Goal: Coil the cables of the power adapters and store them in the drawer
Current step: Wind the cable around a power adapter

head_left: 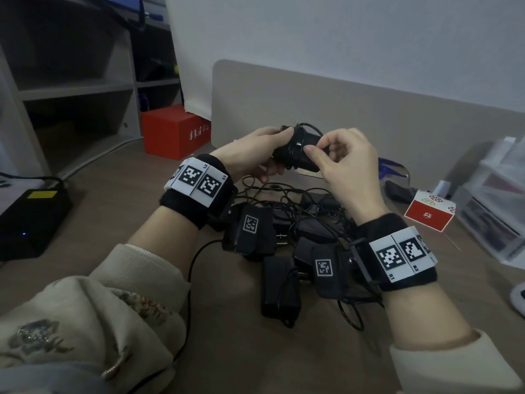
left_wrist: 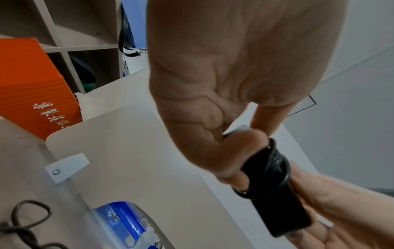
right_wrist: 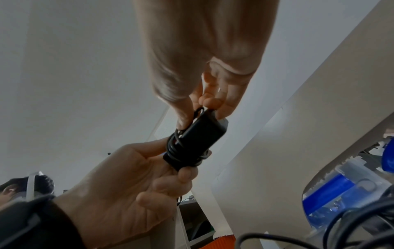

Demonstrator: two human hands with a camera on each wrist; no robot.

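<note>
Held above the desk, the adapter sits gripped in the left hand, its cable wound round it; the right hand pinches the loose end, which I judge needs tucking; the pile waits; no drawer shows.

1. My head camera looks forward and down over both forearms onto the desk.
2. Each wrist camera looks along its palm, very close, tilted upward.
3. All three share the black adapter held between the hands.
</note>
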